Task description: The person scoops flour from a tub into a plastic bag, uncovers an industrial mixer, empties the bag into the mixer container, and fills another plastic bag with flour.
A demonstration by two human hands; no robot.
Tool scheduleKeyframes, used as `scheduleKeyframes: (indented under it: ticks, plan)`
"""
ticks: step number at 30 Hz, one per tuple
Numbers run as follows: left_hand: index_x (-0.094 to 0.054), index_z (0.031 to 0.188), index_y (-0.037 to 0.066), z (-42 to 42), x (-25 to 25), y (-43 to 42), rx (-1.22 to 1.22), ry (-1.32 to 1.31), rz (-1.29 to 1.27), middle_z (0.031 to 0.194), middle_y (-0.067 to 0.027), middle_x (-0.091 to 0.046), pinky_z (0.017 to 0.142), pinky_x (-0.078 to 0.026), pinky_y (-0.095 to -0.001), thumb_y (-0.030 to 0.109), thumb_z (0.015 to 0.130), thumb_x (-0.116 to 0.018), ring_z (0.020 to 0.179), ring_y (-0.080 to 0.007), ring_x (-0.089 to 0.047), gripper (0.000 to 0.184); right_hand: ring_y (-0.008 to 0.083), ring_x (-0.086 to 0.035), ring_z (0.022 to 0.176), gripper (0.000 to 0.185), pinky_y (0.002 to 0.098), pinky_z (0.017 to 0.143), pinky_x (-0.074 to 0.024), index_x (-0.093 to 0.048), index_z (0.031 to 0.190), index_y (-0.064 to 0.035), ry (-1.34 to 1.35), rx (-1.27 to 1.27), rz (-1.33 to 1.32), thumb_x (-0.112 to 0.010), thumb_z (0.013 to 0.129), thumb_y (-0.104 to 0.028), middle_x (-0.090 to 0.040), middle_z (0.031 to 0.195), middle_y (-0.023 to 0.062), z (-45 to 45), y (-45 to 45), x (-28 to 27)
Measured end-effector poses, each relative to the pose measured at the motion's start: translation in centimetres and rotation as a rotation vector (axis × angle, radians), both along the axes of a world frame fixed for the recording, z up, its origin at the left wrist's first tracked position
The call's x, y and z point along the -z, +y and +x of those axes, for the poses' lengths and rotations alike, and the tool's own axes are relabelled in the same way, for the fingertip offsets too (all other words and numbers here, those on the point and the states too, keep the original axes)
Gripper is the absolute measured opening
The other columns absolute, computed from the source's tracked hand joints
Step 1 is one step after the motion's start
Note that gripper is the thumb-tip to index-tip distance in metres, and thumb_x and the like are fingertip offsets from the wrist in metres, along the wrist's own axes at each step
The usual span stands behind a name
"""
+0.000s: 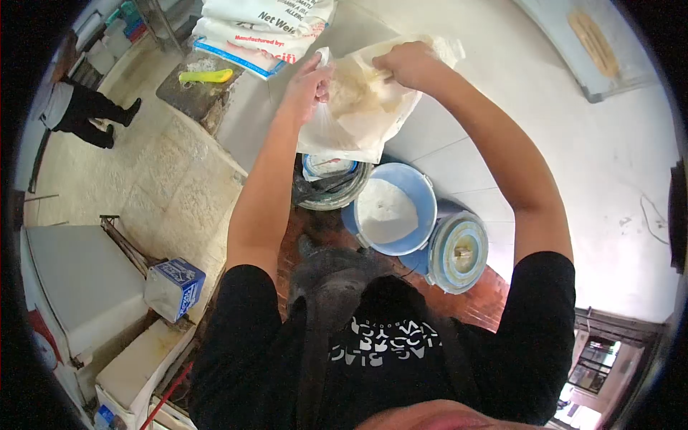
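Note:
A large whitish bag (358, 107) lies at the edge of the pale counter, its lower part hanging over the edge above the buckets. My left hand (308, 89) is closed on the bag's left edge. On the far right part of the same bag, my right hand (408, 66) is closed, fingers pinching its material. Below the bag stands a blue bucket (423, 193) holding white powder (385, 211). Left of it, a round container (333, 193) has dark plastic and a smaller tub on top. A lidded bucket (459, 251) stands at the right.
A printed sack (265, 29) lies at the back, beside a yellow-handled tool (206, 76) on a worn board. Another person (82, 107) stands at the far left. A blue-and-white tin (174, 289) is at lower left. A framed panel (591, 43) is at upper right.

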State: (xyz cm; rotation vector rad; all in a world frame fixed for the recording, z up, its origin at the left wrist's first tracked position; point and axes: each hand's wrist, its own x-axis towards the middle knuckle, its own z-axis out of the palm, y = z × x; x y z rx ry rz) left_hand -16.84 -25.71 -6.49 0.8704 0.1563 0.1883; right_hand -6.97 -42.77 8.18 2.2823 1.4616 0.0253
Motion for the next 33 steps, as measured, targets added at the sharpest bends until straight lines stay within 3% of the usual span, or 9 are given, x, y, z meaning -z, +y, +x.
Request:
scheduleKeyframes:
  ticks: [5,11,15,17,19,22,28,30,33]
  plan:
    - [-0.048,0.104,0.009,0.4,0.5,-0.1,-0.086,0.005,-0.003,0.064,0.0035,-0.039,0.05,-0.031,-0.0237,0.017,0.091,-0.061,0.053,-0.0067,-0.036,0.02,0.0292,-0.067,0.09,0.026,0.0448,0.074,-0.0521,-0.063,0.113,-0.022,0.003,0.055,-0.007,-0.059,0.088,-0.027,-0.068,0.092,0.0106,0.4,-1.5,-1.3]
    - [-0.047,0.12,-0.002,0.4,0.2,-0.4,-0.171,-0.105,0.098,0.076,-0.0021,-0.052,0.059,-0.043,-0.0289,0.017,0.091,-0.061,0.062,-0.0113,-0.046,0.037,0.0342,-0.066,0.087,0.046,0.0432,0.077,-0.0516,-0.061,0.118,-0.0159,-0.064,0.25,0.439,-0.063,0.084,-0.047,-0.068,0.098,0.0158,2.3,-7.6,0.7]
    - [-0.053,0.115,0.002,-0.2,1.0,-0.5,-0.269,-0.171,0.213,0.087,-0.0024,-0.058,0.073,-0.044,-0.0282,0.017,0.087,-0.064,0.077,-0.0121,-0.054,0.033,0.0296,-0.066,0.09,0.047,0.0421,0.077,-0.0509,-0.063,0.112,-0.0063,0.26,0.461,0.905,-0.063,0.084,-0.044,-0.068,0.097,0.0168,2.5,-15.1,2.5]
    - [-0.051,0.118,0.002,-2.1,2.2,-2.1,-0.562,-0.153,0.235,0.095,-0.005,-0.057,0.077,-0.045,-0.0296,0.018,0.088,-0.064,0.083,-0.014,-0.055,0.037,0.0145,-0.06,0.071,0.041,0.0302,0.065,-0.0482,-0.062,0.109,-0.0011,0.524,0.747,1.169,-0.067,0.086,-0.035,-0.064,0.085,0.0053,-0.2,-19.0,3.5]
    - [-0.047,0.124,0.001,-4.0,4.6,-3.6,-0.718,-0.075,0.227,0.104,-0.0084,-0.056,0.08,-0.046,-0.0313,0.018,0.089,-0.063,0.088,-0.0163,-0.056,0.042,0.0097,-0.056,0.07,0.031,0.0264,0.063,-0.0463,-0.062,0.107,-0.002,0.718,0.867,1.396,-0.067,0.087,-0.026,-0.06,0.082,0.0012,-2.8,-23.5,5.6]
    - [-0.04,0.131,0.0,-7.5,8.7,-6.7,-0.62,0.167,0.11,0.108,-0.0117,-0.056,0.08,-0.049,-0.0333,0.017,0.09,-0.061,0.089,-0.0191,-0.058,0.049,0.0146,-0.059,0.086,0.037,0.0301,0.076,-0.0487,-0.058,0.116,0.0016,0.911,0.969,1.563,-0.064,0.09,-0.023,-0.064,0.098,0.0073,-4.8,-32.1,13.1]
    - [-0.039,0.132,0.001,-7.6,11.7,-10.9,-0.569,0.344,0.137,0.105,-0.0128,-0.056,0.073,-0.051,-0.0332,0.018,0.092,-0.058,0.082,-0.0204,-0.06,0.048,0.0225,-0.063,0.078,0.035,0.0363,0.073,-0.0492,-0.063,0.102,0.0035,0.813,1.238,0.952,-0.066,0.086,-0.027,-0.067,0.085,0.0137,-7.1,-41.0,25.4]
    - [-0.038,0.132,-0.001,-6.7,10.9,-11.4,-0.577,0.322,0.149,0.104,-0.0143,-0.057,0.072,-0.051,-0.0312,0.015,0.09,-0.058,0.081,-0.0193,-0.06,0.049,0.0156,-0.056,0.067,0.025,0.0313,0.062,-0.0457,-0.062,0.099,0.0025,0.627,1.157,0.709,-0.067,0.084,-0.017,-0.062,0.075,0.0081,-6.3,-43.2,30.8]
    - [-0.037,0.132,-0.002,-5.8,9.2,-11.8,-0.599,0.269,0.149,0.103,-0.015,-0.058,0.07,-0.051,-0.0302,0.011,0.089,-0.058,0.078,-0.0188,-0.06,0.05,0.0274,-0.065,0.091,0.044,0.0364,0.079,-0.0495,-0.06,0.113,0.0044,0.693,1.199,0.626,-0.069,0.082,-0.024,-0.067,0.098,0.0211,-4.9,-43.2,34.1]
